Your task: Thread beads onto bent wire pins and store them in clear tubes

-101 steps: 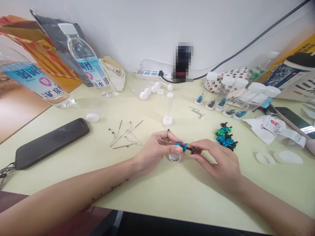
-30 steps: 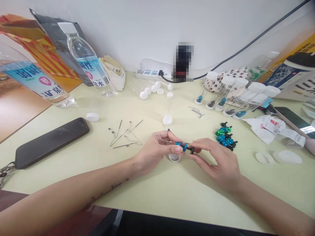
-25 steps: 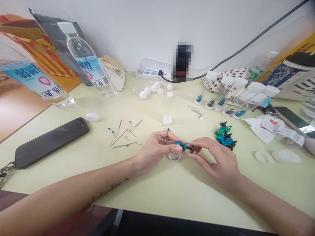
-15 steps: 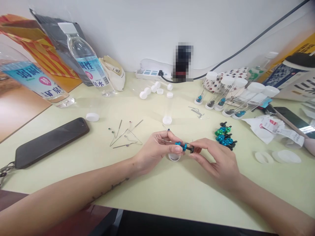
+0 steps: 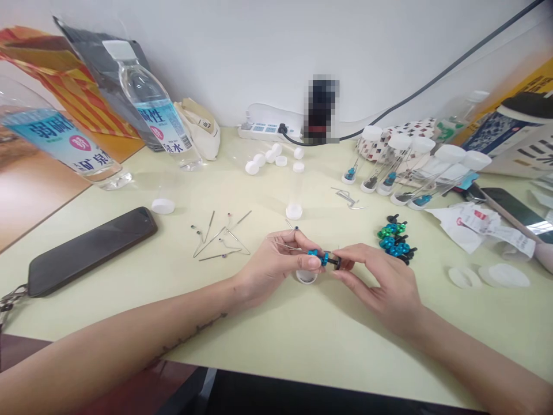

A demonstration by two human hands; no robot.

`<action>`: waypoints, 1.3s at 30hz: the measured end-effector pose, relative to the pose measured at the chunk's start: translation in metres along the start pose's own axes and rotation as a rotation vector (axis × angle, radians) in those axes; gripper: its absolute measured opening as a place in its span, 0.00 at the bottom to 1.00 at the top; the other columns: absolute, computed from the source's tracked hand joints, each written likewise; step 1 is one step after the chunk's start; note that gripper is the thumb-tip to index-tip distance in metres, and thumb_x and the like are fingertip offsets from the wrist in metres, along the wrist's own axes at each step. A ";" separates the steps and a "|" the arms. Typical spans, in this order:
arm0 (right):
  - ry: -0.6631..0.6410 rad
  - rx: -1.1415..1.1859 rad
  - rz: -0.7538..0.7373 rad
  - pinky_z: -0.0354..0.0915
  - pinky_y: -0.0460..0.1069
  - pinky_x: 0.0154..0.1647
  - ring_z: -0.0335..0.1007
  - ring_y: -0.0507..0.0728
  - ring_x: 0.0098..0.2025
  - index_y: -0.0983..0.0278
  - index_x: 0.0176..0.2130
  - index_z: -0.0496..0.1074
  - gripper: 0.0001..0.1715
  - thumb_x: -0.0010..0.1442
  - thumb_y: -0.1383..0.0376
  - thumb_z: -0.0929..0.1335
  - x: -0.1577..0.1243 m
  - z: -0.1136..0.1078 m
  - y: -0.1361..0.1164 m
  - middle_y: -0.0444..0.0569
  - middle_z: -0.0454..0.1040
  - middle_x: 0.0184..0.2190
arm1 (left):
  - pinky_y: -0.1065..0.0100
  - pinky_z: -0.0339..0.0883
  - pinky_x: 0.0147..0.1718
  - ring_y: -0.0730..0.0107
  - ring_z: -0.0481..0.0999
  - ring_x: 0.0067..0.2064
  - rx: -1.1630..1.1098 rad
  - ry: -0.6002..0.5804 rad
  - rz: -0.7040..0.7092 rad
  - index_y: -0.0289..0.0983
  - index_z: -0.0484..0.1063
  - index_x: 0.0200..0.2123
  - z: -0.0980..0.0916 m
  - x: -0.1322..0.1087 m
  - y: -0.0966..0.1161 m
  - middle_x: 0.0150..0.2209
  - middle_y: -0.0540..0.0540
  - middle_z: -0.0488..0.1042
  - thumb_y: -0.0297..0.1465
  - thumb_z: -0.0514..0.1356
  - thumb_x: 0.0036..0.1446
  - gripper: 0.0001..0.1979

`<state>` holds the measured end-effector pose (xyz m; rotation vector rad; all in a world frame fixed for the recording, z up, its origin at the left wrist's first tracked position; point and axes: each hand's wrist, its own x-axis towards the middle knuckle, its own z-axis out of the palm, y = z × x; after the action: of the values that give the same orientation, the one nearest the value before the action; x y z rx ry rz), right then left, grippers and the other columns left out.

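Between thumb and fingers, my left hand [image 5: 276,259] pinches a small blue metal part [image 5: 317,257] along with thin metal rods. My right hand [image 5: 382,282] grips the black end [image 5: 336,262] of the same piece with its thumb and fingertips. Just beneath the hands, a white round cap [image 5: 306,276] is partly hidden. Several thin metal rods with small balls [image 5: 220,236] lie left of my left hand. To the right is a pile of blue, green and black parts [image 5: 395,239].
Capped clear tubes [image 5: 391,167] holding small parts stand at the back right. White caps [image 5: 270,157] and a power strip [image 5: 270,131] are at the back. A phone [image 5: 93,251] and water bottles [image 5: 151,109] occupy the left; papers [image 5: 470,225] lie right.
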<state>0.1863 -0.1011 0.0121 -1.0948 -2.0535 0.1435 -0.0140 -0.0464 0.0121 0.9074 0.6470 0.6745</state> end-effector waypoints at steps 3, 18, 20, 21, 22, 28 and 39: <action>-0.014 -0.010 0.022 0.69 0.47 0.31 0.73 0.53 0.29 0.61 0.46 0.68 0.10 0.62 0.63 0.66 0.000 0.000 0.000 0.47 0.77 0.33 | 0.69 0.66 0.34 0.73 0.75 0.30 -0.003 0.008 -0.003 0.34 0.73 0.30 0.000 0.000 0.000 0.29 0.48 0.78 0.28 0.70 0.45 0.10; -0.012 0.007 0.024 0.68 0.46 0.33 0.72 0.51 0.31 0.62 0.46 0.66 0.12 0.61 0.65 0.68 -0.001 0.000 0.000 0.46 0.75 0.33 | 0.69 0.66 0.33 0.73 0.75 0.29 -0.009 0.008 -0.003 0.33 0.73 0.30 0.000 0.000 0.001 0.27 0.48 0.78 0.27 0.70 0.45 0.09; 0.010 -0.009 0.050 0.69 0.46 0.33 0.72 0.51 0.31 0.62 0.47 0.65 0.14 0.61 0.65 0.68 -0.001 0.001 -0.002 0.47 0.76 0.35 | 0.69 0.66 0.33 0.73 0.75 0.29 -0.007 0.012 0.002 0.33 0.73 0.30 0.000 0.000 0.001 0.27 0.48 0.77 0.27 0.70 0.45 0.10; 0.021 -0.012 0.052 0.69 0.45 0.33 0.72 0.51 0.30 0.62 0.47 0.65 0.13 0.61 0.66 0.68 -0.001 0.001 -0.002 0.46 0.76 0.35 | 0.69 0.66 0.33 0.73 0.75 0.29 -0.005 0.014 0.005 0.33 0.73 0.30 0.000 0.000 0.001 0.27 0.48 0.77 0.27 0.70 0.45 0.10; 0.028 -0.012 0.042 0.68 0.45 0.32 0.72 0.50 0.30 0.62 0.46 0.65 0.12 0.61 0.67 0.67 -0.001 0.001 -0.003 0.46 0.75 0.34 | 0.69 0.66 0.33 0.72 0.75 0.29 -0.003 0.015 0.006 0.33 0.73 0.30 0.000 0.000 0.001 0.27 0.48 0.78 0.27 0.70 0.45 0.10; -0.006 0.011 -0.004 0.67 0.45 0.33 0.71 0.51 0.31 0.63 0.44 0.67 0.08 0.62 0.67 0.67 -0.001 -0.001 0.001 0.45 0.75 0.31 | 0.70 0.65 0.34 0.73 0.75 0.30 -0.008 0.000 0.008 0.33 0.73 0.31 0.000 0.000 -0.001 0.29 0.47 0.78 0.27 0.70 0.46 0.09; -0.032 0.045 0.010 0.65 0.43 0.32 0.70 0.49 0.30 0.64 0.43 0.67 0.07 0.63 0.68 0.65 0.000 0.000 0.001 0.45 0.74 0.31 | 0.70 0.66 0.33 0.73 0.75 0.29 -0.011 0.005 0.008 0.33 0.73 0.30 0.000 0.000 0.000 0.28 0.47 0.78 0.27 0.70 0.45 0.10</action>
<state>0.1873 -0.1002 0.0120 -1.0817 -2.0637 0.2130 -0.0137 -0.0463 0.0124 0.8989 0.6437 0.6875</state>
